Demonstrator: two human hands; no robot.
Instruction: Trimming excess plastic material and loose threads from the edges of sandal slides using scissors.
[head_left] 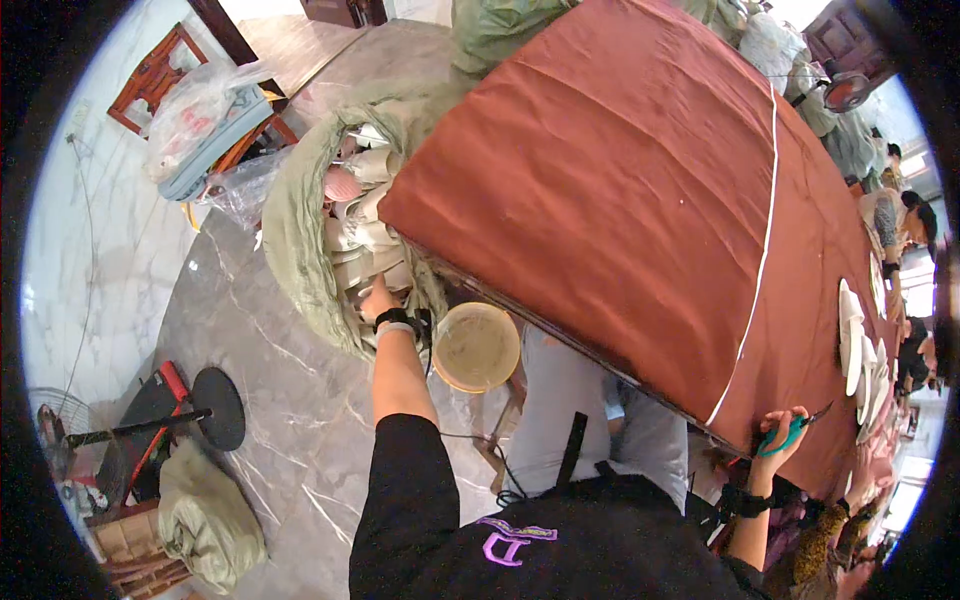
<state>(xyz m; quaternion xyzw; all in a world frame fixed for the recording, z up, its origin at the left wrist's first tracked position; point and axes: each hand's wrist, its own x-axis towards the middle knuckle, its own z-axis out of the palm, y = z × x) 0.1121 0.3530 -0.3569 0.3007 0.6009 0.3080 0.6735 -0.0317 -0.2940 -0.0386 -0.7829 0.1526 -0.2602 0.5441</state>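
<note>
My left hand (377, 299) reaches down into an open green sack (292, 230) full of pale moulded pieces (362, 215) beside the table; its fingers are partly hidden among them, so a grip cannot be judged. My right hand (782, 428) rests at the near edge of the long table under a rust-brown cloth (620, 190) and is closed on teal-handled scissors (795, 430), blades pointing right. A round cream bucket (476, 346) stands on the floor just right of my left forearm.
Stacks of white pieces (856, 340) lie on the table's right part, with other people (905, 225) beyond. A black fan base (217, 405), a green bundle (208, 515), a wooden chair (150, 75) and plastic bags (205, 120) stand on the marble floor at left.
</note>
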